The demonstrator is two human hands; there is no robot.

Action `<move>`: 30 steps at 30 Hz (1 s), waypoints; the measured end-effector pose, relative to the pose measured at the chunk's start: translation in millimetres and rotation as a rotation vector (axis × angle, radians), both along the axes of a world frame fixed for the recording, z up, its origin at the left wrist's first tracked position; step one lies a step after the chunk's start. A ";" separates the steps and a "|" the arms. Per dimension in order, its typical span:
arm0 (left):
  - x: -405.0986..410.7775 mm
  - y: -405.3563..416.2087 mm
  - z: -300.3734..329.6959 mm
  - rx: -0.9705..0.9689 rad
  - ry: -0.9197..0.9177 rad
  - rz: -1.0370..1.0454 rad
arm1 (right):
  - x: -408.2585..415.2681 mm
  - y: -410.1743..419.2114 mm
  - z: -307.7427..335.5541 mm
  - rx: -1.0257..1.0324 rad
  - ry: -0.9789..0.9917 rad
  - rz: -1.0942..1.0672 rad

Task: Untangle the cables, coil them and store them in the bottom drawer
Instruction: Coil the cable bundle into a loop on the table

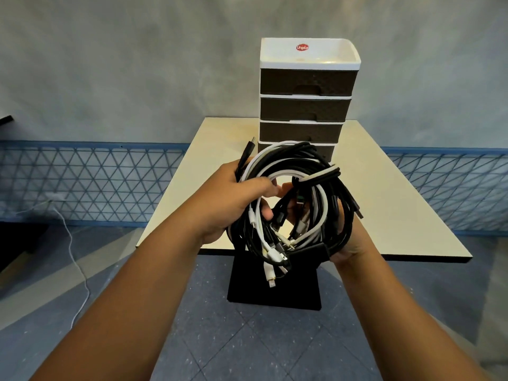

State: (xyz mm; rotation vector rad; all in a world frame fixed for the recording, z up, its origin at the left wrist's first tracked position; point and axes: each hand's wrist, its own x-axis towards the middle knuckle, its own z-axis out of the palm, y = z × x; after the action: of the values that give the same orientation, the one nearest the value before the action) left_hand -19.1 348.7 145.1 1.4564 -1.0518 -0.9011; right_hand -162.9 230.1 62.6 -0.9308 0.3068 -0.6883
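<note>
Both hands hold a bundle of coiled cables above the tabletop's near edge.

The left hand (236, 199) has its grip clenched around the upper left of the cables (297, 204), thumb laid across the loops; the right hand (347, 243) cups and grasps the lower right, fingers curled up behind the strands. Black and white loops are mixed, with several plugs hanging at the bottom. The drawer unit (305, 105) stands toward the tabletop's (384, 204) far edge, its visible drawers closed; the bottom drawer is mostly hidden behind the bundle.
</note>
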 end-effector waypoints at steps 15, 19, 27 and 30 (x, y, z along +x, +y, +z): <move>4.1 -14.8 -37.4 0.109 -0.029 0.095 | 10.5 -13.1 -18.9 0.289 -0.015 0.242; 6.2 -16.3 -44.1 0.060 0.056 0.120 | 13.5 -16.1 -13.0 0.418 -0.045 0.258; 14.3 -20.0 -54.3 0.035 0.037 0.178 | 24.4 -23.9 -26.8 0.450 -0.095 0.249; 18.2 -19.2 -57.0 0.089 0.029 0.176 | 27.4 -27.5 -31.0 0.456 -0.090 0.211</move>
State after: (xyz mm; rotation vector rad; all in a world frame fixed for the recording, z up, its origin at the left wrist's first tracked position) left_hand -0.8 329.5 88.1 1.5791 -0.8570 -0.8488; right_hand -135.5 202.6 31.6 -0.4869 0.2657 -0.4377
